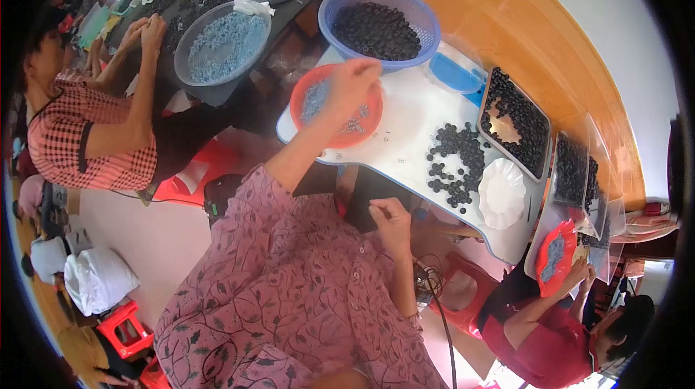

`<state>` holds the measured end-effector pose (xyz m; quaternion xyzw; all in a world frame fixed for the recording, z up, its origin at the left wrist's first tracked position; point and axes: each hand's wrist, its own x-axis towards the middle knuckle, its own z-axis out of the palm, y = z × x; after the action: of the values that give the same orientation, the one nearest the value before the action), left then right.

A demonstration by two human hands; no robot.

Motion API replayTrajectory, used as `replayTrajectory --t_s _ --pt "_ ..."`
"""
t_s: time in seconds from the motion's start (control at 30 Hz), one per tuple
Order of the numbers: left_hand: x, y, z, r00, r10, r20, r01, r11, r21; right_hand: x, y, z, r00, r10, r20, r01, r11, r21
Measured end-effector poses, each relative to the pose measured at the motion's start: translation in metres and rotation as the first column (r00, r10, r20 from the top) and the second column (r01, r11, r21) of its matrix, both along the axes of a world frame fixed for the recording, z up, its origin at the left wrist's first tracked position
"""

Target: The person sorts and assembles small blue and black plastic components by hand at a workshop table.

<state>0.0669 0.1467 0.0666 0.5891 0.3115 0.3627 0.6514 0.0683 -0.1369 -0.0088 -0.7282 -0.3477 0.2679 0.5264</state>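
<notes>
My left hand (pixel 352 89) reaches out over an orange-red bowl (pixel 371 115), close to its far rim. Its fingers are bent together, slightly blurred, and anything between them is too small to see. In the bowl lie small light-blue and clear pieces (pixel 314 99). My right hand (pixel 393 224) hangs in front of the white table's (pixel 394 161) near edge, thumb and forefinger pinched; what they hold, if anything, cannot be made out. Beyond the bowl, a blue-purple basket (pixel 428 27) holds many small black round pieces (pixel 376 32). More loose black round pieces (pixel 463 153) lie on the table at the right.
A metal tray (pixel 504 128) with black pieces and a white scalloped dish (pixel 502 195) are at the right. Behind the basket's right side is a blue container (pixel 455 74). Co-workers sit at left (pixel 94 128) and right (pixel 557 342). A grey basin (pixel 230 45) holds light-blue pieces.
</notes>
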Motion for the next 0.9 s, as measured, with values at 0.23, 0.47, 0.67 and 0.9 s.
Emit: replayTrajectory --t_s 0.23,0.47,0.67,0.9 --pt "0.034 0.049 0.011 0.995 0.096 -0.013 -0.094 0.993 0.076 0.001 0.001 -0.003 0.999 0.02 0.044 -0.017 0.997 -0.07" --pt "0.01 0.027 -0.005 0.985 0.166 0.052 -0.166 0.986 -0.006 -0.005 0.005 0.001 0.994 0.018 0.105 -0.012 0.998 -0.061" --pt "-0.023 -0.036 -0.021 0.99 0.047 -0.132 -0.038 0.997 0.065 -0.004 0.008 0.003 0.983 0.021 0.181 -0.007 0.997 -0.073" --pt "-0.032 -0.098 -0.057 0.976 -0.007 -0.219 0.097 0.91 0.403 0.0 0.009 0.002 0.989 0.013 0.145 0.001 0.996 -0.092"
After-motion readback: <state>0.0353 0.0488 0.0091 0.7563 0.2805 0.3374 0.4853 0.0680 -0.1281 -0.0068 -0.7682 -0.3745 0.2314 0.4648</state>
